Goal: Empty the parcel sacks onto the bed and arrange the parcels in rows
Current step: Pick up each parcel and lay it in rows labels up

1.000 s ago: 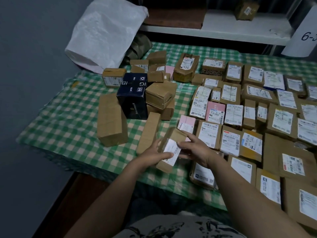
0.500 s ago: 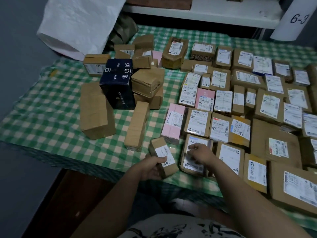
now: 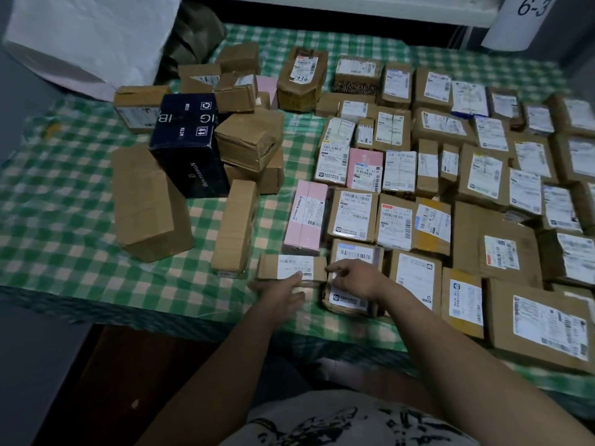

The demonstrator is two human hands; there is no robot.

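Checkered bed: left hand, right hand seemingly flat-fingered, touching small labelled parcel.

white sack: top cut off by the picture's top edge.
small box: near side hidden behind the left hand.
parcel at the near edge of the bed: middle hidden under the right hand.
labels: print too blurry to read.
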